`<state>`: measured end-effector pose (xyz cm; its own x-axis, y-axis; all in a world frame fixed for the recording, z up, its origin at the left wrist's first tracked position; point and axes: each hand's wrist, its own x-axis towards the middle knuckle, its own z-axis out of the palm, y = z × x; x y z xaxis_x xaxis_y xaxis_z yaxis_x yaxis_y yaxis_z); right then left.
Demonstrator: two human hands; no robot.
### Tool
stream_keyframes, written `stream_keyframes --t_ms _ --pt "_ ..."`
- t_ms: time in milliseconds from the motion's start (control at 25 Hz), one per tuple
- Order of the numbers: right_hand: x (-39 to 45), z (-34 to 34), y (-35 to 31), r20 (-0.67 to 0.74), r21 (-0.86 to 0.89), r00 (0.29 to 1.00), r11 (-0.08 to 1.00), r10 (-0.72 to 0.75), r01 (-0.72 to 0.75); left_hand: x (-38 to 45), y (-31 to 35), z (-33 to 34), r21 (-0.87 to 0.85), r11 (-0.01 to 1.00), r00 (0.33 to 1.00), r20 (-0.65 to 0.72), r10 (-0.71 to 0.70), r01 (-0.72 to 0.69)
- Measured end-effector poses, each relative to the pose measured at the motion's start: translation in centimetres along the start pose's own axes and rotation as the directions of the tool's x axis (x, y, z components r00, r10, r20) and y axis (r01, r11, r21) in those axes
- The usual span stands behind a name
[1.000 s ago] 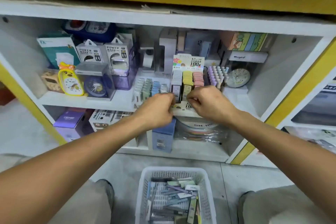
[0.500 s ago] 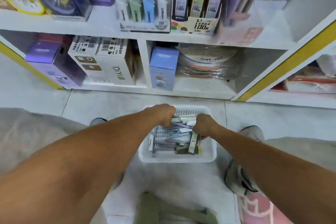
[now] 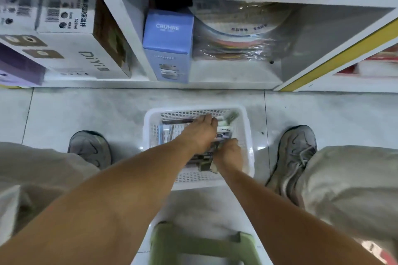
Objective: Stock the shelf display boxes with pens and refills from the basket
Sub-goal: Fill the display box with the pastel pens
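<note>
we've got both hands down in the white basket (image 3: 247, 135) on the floor: left hand (image 3: 199, 133) and right hand (image 3: 229, 153) among the pens (image 3: 224, 129), grip too blurry to tell.

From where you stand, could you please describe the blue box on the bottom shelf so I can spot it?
Find the white basket on the floor; the bottom shelf is directly behind it. The blue box stands upright beside the divider, the only pale-blue carton, marked CRUHRE.

Basket (image 3: 148, 135) on floor (image 3: 86, 109) between two shoes (image 3: 90, 148), before the shelf (image 3: 215, 80), stool (image 3: 200, 243) behind it, pens (image 3: 224, 129) inside.
</note>
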<state>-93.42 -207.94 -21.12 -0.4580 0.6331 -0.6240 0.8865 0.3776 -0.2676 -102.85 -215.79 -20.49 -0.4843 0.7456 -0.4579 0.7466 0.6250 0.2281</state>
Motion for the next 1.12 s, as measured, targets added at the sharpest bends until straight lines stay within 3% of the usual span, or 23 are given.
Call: stream_keyframes --t_ms 120,280,440,640,800,880,1120 --pt "-0.3 0.7 0.1 -0.023 -0.003 0.999 1.000 0.026 -0.026 1.4 1.5 1.1 0.129 0.988 0.997 -0.006 -0.083 0.083" --pt "-1.1 1.7 0.9 -0.120 0.043 0.992 0.998 -0.042 0.047 2.1 1.8 2.1 0.130 0.984 0.990 0.050 -0.133 0.126" --pt "-0.6 1.7 0.2 -0.070 0.127 0.997 0.991 -0.030 0.039 2.1 1.9 2.7 -0.046 0.966 0.965 0.072 -0.252 0.256" --pt "-0.1 1.0 -0.3 -0.030 0.146 0.999 0.989 -0.028 0.032 1.4 0.7 3.1 -0.276 0.913 0.953 0.040 -0.300 0.300" --pt "0.0 -0.2 0.0 -0.059 0.122 0.995 0.989 -0.076 0.083 1.2 -1.1 1.9 -0.520 0.792 0.947 0.138 -0.292 0.320" --pt "0.2 -1.1 0.1 -0.042 0.191 0.996 0.978 -0.080 0.087 0.8 -2.0 1.0 -0.618 0.707 0.938 0.213 -0.272 0.345" --pt "0.0 -4.6 -0.4 0.130 0.530 0.982 0.846 -0.140 0.050 -2.0 -2.8 -3.1 -0.893 0.297 0.939 0.306 -0.155 0.339"
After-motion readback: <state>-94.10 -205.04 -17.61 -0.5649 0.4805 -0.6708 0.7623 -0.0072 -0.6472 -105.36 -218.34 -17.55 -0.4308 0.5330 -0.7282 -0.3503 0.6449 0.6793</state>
